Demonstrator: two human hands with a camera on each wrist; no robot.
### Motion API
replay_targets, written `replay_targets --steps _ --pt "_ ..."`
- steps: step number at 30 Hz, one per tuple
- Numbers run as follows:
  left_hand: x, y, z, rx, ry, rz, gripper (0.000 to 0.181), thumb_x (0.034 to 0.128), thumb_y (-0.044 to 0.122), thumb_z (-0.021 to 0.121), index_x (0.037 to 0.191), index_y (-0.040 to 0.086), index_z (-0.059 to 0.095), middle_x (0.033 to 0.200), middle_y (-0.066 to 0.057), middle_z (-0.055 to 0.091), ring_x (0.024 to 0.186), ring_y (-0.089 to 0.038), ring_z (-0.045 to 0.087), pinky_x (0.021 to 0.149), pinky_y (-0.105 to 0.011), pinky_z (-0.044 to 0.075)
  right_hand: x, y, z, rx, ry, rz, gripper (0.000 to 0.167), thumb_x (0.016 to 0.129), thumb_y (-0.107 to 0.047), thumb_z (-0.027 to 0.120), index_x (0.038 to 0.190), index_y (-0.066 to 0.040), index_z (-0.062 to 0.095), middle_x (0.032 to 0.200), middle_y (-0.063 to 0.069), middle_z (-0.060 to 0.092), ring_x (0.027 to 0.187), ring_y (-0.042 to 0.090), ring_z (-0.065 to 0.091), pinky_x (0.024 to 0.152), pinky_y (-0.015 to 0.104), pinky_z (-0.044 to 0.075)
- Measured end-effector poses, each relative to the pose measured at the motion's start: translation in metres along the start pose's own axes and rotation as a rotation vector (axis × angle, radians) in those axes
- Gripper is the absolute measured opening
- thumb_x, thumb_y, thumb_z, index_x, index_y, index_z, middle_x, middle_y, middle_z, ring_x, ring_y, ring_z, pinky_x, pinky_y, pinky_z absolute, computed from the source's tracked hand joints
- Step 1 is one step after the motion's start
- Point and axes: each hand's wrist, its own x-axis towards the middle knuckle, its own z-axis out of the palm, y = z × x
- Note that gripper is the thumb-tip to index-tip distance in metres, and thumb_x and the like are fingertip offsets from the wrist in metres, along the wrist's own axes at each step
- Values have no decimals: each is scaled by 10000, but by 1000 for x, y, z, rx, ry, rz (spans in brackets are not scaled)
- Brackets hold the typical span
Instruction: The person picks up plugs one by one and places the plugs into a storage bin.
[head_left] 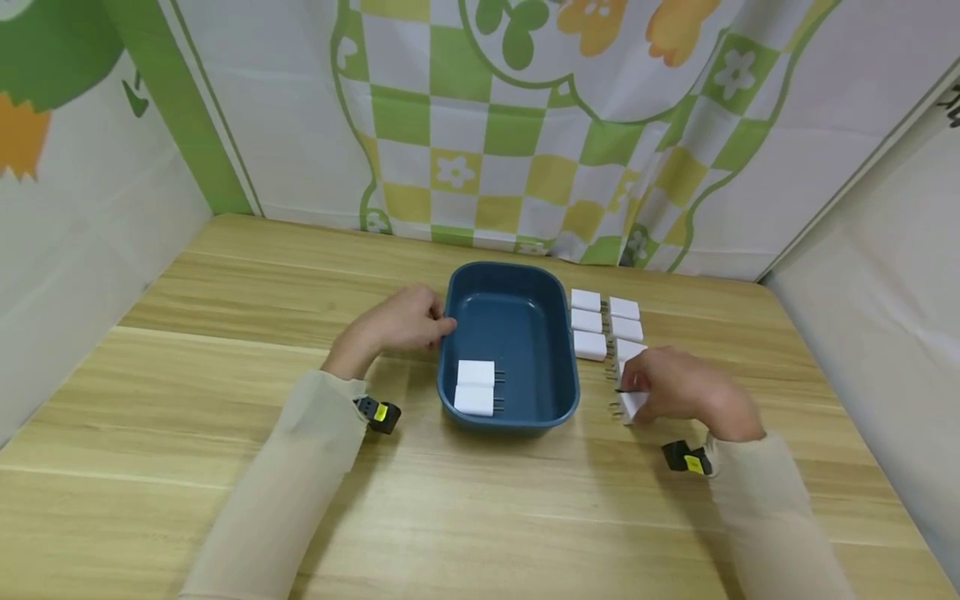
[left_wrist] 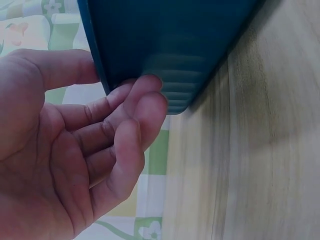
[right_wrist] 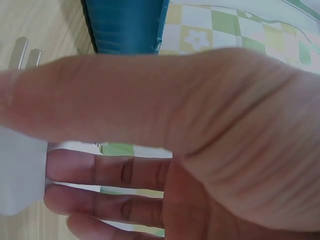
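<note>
A dark blue rectangular plastic bin (head_left: 517,333) stands mid-table. My left hand (head_left: 405,321) pinches its left rim, with the thumb (left_wrist: 72,67) at the edge and curled fingers against the outer wall. Two white plug chargers (head_left: 476,373) lie side by side in the bin's near left corner, prongs to the right. To the right of the bin, my right hand (head_left: 682,387) grips the nearest white charger (head_left: 632,406) between thumb and fingers. That charger's two metal prongs (right_wrist: 25,55) point toward the bin. The hand partly covers another charger (head_left: 630,350) just beyond.
Several more white chargers lie in two columns right of the bin, the left column (head_left: 587,322) close to its wall and the right column (head_left: 626,328) beside it. A patterned curtain (head_left: 510,167) hangs behind the wooden table (head_left: 480,517).
</note>
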Motion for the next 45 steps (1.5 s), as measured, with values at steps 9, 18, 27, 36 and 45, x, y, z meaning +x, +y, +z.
replay_targets --steps 9,18,27,36,45 --pt "0 1 0 -1 -39 -5 303 1026 194 584 785 28 663 717 -85 671 610 -175 577 602 -305 465 2 -3 2 -42 0 42 371 673 -87 924 989 -88 730 925 28 662 830 208 583 733 403 505" --pt "-1 0 0 3 -46 -6 319 1029 200 576 796 4 671 725 -102 674 599 -165 562 601 -302 455 5 -9 5 -64 13 94 396 626 -56 922 970 -114 734 925 22 669 813 213 585 699 400 497" --pt "-1 0 0 9 -52 -16 307 1036 206 566 830 3 670 752 -107 675 615 -169 552 594 -302 438 7 -12 10 -165 33 101 445 603 -146 982 978 -142 742 979 29 677 855 226 605 748 452 512" --pt "0 -1 1 11 -52 -14 312 1036 208 566 822 6 670 747 -107 674 613 -171 547 594 -304 434 7 -13 11 -178 44 90 445 600 -153 988 973 -138 746 985 36 674 856 222 605 743 466 516" --pt "0 -1 -1 15 -50 -7 313 1034 203 569 805 13 665 738 -106 666 604 -162 542 586 -299 439 6 -10 9 -173 59 67 403 633 -104 938 995 -110 760 1024 63 695 914 251 634 762 482 530"
